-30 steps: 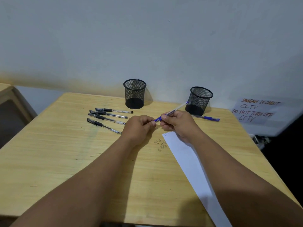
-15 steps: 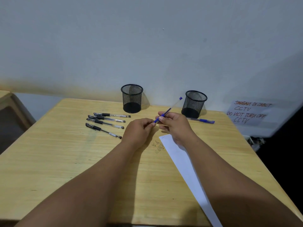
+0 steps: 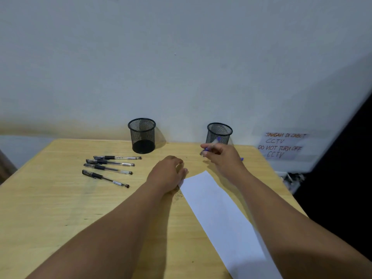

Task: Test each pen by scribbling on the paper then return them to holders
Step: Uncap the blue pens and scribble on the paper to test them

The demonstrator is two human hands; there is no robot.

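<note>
A blue pen (image 3: 210, 147), blurred in the head view, is clenched in the right hand (image 3: 220, 158) at about 1 o'clock on the worktop (image 3: 60, 208), just in front of the right mesh holder (image 3: 219, 133). The left hand (image 3: 168, 174) lies curled at the centre, its fingertips touching the near corner of the white paper (image 3: 217, 208); whether that grip hides anything, such as a cap, cannot be told. The paper looks unmarked, so the scribble test of this pen appears about to begin: the next move would call for bringing the tip down to the sheet while the left hand pins it flat. Four black pens (image 3: 109, 169) lie side by side at 10 o'clock, awaiting their turn. A sliver of a second blue pen (image 3: 241, 159) shows behind the right wrist. The left mesh holder (image 3: 142, 135) at 12 o'clock stands empty; the right one shows no pens either.
</note>
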